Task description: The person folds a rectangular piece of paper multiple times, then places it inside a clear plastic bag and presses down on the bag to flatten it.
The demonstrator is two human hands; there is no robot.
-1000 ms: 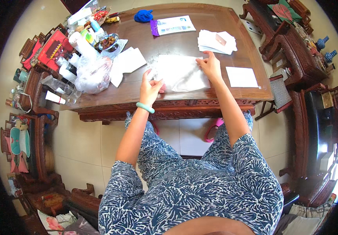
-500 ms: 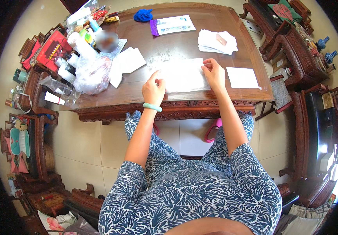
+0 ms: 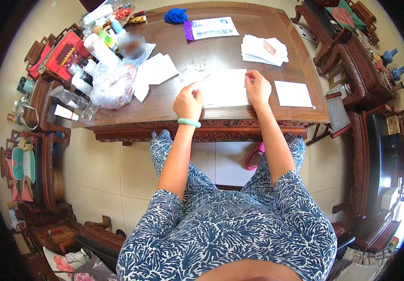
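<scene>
A white sheet [image 3: 225,90], paper or thin film with a glossy look, lies on the brown wooden table [image 3: 164,112] in front of me. At its left edge, my left hand [image 3: 188,101] has its fingers curled in and closed on the sheet. The right edge, near the far corner, is pinched between the thumb and fingers of my right hand [image 3: 258,89]. A smaller white sheet [image 3: 293,93] lies flat just right of my right hand. Beyond it rests a pile of white papers [image 3: 253,50] with a brownish patch on top. More white sheets [image 3: 157,70] lie left of my left hand.
Bottles, a clear plastic bag [image 3: 114,86] and other items crowd the table's left end. A white and purple packet [image 3: 211,28] and a blue cloth bundle [image 3: 175,16] lie at the far side. A stool [image 3: 338,114] stands by the right corner.
My left hand has shifted slightly right, and its fingers are curled in more over the sheet's left edge. The right hand keeps its hold, and the whole view has shifted slightly.
</scene>
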